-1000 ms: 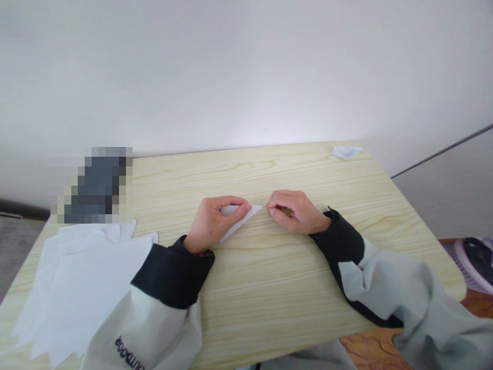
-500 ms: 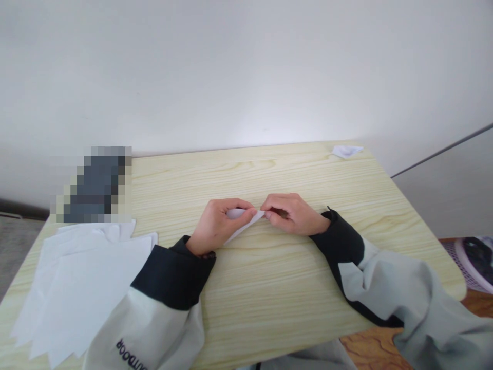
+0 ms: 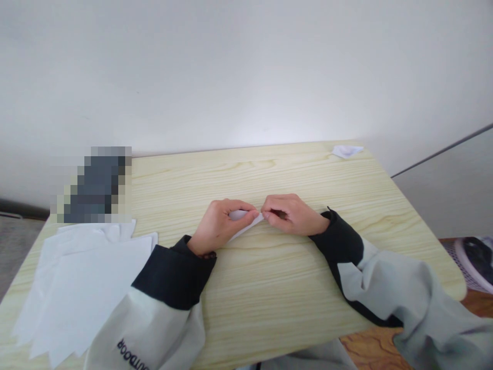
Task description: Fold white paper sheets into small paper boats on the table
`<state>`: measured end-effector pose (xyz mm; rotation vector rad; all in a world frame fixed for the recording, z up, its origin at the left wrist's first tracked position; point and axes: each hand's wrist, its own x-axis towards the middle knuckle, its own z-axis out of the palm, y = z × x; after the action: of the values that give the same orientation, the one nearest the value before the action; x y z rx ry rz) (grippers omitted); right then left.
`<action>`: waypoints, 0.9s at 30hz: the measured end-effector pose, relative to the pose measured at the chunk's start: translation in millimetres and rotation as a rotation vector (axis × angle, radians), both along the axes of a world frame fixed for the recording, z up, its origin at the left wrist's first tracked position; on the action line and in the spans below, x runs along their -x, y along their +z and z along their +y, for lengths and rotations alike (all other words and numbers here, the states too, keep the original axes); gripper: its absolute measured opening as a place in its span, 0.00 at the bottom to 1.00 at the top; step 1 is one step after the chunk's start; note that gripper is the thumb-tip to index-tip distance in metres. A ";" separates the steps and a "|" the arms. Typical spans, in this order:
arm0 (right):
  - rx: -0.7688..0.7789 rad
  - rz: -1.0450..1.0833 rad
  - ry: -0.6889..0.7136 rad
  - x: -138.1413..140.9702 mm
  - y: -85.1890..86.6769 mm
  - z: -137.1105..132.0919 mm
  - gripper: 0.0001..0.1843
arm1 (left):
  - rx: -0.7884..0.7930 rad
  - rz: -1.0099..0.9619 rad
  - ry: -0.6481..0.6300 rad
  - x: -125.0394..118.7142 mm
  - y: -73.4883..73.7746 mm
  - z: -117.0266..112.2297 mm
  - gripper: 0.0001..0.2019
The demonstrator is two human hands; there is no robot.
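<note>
Both the left hand (image 3: 217,226) and right hand (image 3: 292,213) pinch a small folded paper (image 3: 246,226), hiding most of it.

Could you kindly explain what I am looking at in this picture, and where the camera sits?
There is no machine here: a person works with two bare hands. The camera is worn on the head and looks forward and down, so the sleeves enter from below. The left hand and the right hand meet at the middle of a pale wooden table; both pinch a small folded paper between their fingertips. At the left lies a loose stack of white sheets. At the far right corner lies another small folded piece. The blocky patch at the left is blurred out, so I cannot tell what it is.
</note>
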<state>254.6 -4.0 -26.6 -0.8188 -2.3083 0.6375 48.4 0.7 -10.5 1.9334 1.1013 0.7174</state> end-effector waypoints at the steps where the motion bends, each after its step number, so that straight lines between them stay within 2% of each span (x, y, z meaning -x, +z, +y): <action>1: 0.006 0.002 0.002 -0.4 -0.3 0.3 0.07 | 0.003 0.005 0.000 0.1 -0.2 0.2 0.10; 7: 0.054 0.024 0.004 -4.2 1.8 1.2 0.07 | 0.042 0.008 0.032 3.7 0.7 1.4 0.12; 16: -0.005 -0.021 0.025 0.0 -0.6 1.1 0.07 | 0.009 -0.002 0.011 1.9 -1.2 0.5 0.09; 23: 0.061 0.026 -0.018 -3.0 1.1 1.4 0.08 | 0.035 -0.015 0.049 4.8 -0.8 2.6 0.12; 27: 0.051 0.006 0.010 -2.7 2.1 0.7 0.06 | 0.043 0.005 0.030 4.7 -1.5 2.4 0.12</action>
<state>257.3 -3.2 -24.5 -0.8280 -2.3007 0.7047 43.6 3.1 -12.0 1.8870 1.1419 0.7005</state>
